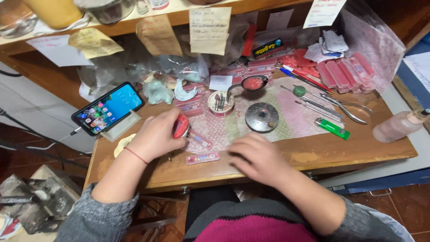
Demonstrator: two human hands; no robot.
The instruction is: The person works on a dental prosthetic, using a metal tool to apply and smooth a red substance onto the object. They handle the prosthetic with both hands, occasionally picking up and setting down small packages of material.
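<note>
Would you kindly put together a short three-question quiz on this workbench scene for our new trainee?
1. True or false: the left hand grips a red rounded object.
2. Which thing lies nearest the bench's right front edge? A) green lighter B) phone C) round metal disc
3. Fill in: the right hand rests flat on the ______ bench, holding nothing that can be seen.

Key:
1. True.
2. A; the phone stands propped at the left and the disc sits mid-bench.
3. Wooden.
</note>
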